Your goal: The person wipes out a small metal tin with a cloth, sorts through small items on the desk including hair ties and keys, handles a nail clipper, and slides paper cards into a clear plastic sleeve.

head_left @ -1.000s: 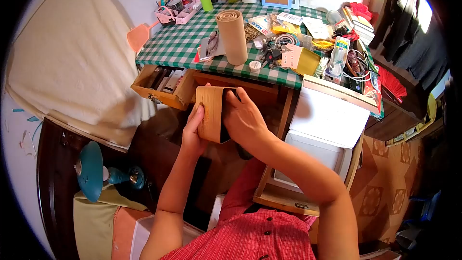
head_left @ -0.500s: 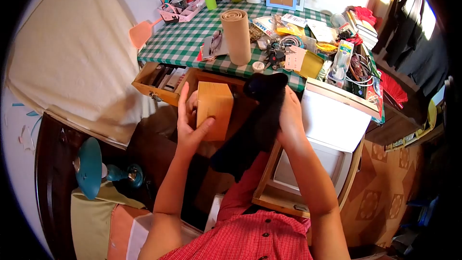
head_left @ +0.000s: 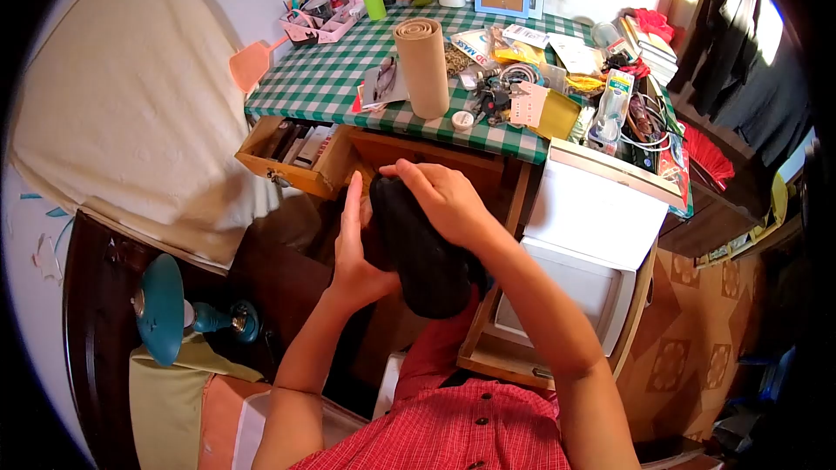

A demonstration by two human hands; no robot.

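Observation:
My right hand is closed on a black cloth and presses it over the side of a wooden box. The cloth hangs down below the fingers and covers nearly all of the box; only a sliver of the light wood shows near the top. On the left side, my left hand grips the box, its thumb and part of its fingers hidden by the cloth. Both hands are held in front of the desk, above an open drawer and close to my body.
A green checked tablecloth covers the desk, with a brown paper roll and cluttered small items. Right of me, a pulled-out drawer holds white frames. A teal lamp lies at left.
My right hand has brought the black cloth left onto the wooden box, which was uncovered before. My left hand stays at the box, turned slightly.

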